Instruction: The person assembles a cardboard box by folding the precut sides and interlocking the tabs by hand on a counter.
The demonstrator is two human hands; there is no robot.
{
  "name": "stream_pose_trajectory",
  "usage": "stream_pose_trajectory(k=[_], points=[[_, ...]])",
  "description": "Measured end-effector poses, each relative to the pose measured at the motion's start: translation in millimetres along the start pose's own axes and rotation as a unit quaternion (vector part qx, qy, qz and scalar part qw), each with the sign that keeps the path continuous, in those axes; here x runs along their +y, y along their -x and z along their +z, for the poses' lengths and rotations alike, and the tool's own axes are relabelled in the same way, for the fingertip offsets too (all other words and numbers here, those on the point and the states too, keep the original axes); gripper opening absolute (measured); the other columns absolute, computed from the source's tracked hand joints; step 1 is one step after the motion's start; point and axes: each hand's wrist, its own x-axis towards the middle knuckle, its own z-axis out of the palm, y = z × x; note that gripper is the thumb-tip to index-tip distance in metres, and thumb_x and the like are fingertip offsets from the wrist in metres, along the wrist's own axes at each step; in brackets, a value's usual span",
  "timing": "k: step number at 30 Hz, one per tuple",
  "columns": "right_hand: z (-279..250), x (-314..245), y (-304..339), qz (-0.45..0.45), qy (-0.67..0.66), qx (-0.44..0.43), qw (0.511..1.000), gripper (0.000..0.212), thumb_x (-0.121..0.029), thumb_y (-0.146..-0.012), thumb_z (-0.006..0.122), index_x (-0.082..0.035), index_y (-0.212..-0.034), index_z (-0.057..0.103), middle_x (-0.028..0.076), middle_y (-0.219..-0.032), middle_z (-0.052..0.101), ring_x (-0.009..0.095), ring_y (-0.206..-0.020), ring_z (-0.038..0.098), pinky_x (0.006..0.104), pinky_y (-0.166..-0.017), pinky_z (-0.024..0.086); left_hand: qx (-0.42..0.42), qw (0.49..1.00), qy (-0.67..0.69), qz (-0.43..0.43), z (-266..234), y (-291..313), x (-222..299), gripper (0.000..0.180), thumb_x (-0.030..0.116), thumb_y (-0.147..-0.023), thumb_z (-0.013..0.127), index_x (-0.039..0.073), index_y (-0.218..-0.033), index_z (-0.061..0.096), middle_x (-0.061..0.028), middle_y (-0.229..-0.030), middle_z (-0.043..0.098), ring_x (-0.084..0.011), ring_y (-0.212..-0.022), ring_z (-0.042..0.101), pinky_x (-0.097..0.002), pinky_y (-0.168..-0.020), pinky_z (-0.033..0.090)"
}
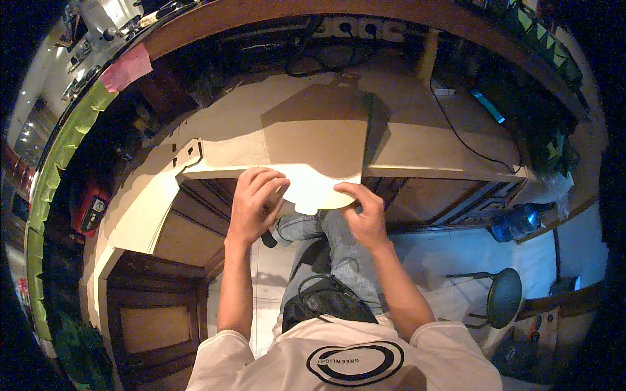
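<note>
A flat cardboard piece (316, 140) lies at the table's front edge in front of me. Its far part is tan, and its near part is washed out white by strong light. A small rounded tab (306, 209) sticks out toward me from its near edge. My left hand (256, 201) is closed at the piece's left near edge, fingers curled over and thumb partly hidden. At the right near corner, my right hand (362, 212) pinches the piece, index finger stretched along the top and thumb beneath.
Pale flat sheets (140, 212) overhang the table's left edge, near a slotted cardboard piece (189, 154). Black cables (326, 62) and wall sockets (347, 28) are at the back. A lit blue device (488, 106) lies back right. Beyond stand a blue bottle (518, 223) and a stool (506, 298).
</note>
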Motion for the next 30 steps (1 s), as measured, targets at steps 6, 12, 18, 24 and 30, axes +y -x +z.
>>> stream_pose_trajectory(k=[6,12,18,24,30], points=[[-27,25,8,0.11,-0.176,0.031,0.978,0.029,0.008,-0.088,0.057,-0.005,-0.112,0.069,0.002,-0.089,0.068,0.009,-0.065,0.063,0.0257,-0.061,0.054,-0.021,1.0,0.019,-0.011,14,-12,-4,0.025,0.008,-0.077,0.077,0.009,-0.101,0.07,-0.0067,-0.106,0.064,-0.0307,-0.112,0.058,-0.0514,-0.111,0.039],[-37,26,-2,0.163,-0.199,0.063,0.964,0.014,-0.016,-0.101,0.063,-0.003,-0.104,0.066,0.003,-0.082,0.068,0.009,-0.061,0.062,0.0237,-0.055,0.05,-0.011,0.999,0.042,-0.005,37,-20,0,0.016,0.01,-0.081,0.075,0.006,-0.093,0.065,-0.0098,-0.109,0.06,-0.0325,-0.116,0.054,-0.0536,-0.111,0.037],[-65,28,-9,0.207,-0.199,0.13,0.949,0.023,-0.025,-0.105,0.059,-0.002,-0.102,0.064,0.005,-0.078,0.068,0.01,-0.055,0.06,0.0243,-0.051,0.049,-0.103,0.99,0.084,0.038,23,-18,25,0.03,0.028,-0.083,0.08,0.008,-0.1,0.064,-0.0087,-0.121,0.061,-0.0297,-0.133,0.049,-0.0559,-0.122,0.025],[-114,21,-25,0.205,-0.129,0.19,0.951,0.048,-0.028,-0.104,0.06,-0.009,-0.146,0.046,0.004,-0.087,0.063,0.01,-0.063,0.059,0.0221,-0.054,0.047,-0.128,0.982,-0.139,-0.014,10,-24,14,0.055,0.023,-0.085,0.075,0.013,-0.136,0.054,-0.0106,-0.134,0.055,-0.0305,-0.13,0.049,-0.049,-0.115,0.034],[-96,-20,-2,-0.015,0.168,0.204,0.964,0.044,-0.007,-0.093,0.063,-0.008,-0.136,0.055,0.011,-0.113,0.068,0.022,-0.098,0.064,0.0354,-0.082,0.051,-0.109,0.99,-0.082,0.02,41,-23,46,0.045,0.021,-0.085,0.075,0.014,-0.128,0.063,-0.009,-0.124,0.061,-0.0304,-0.117,0.055,-0.0496,-0.108,0.039]])
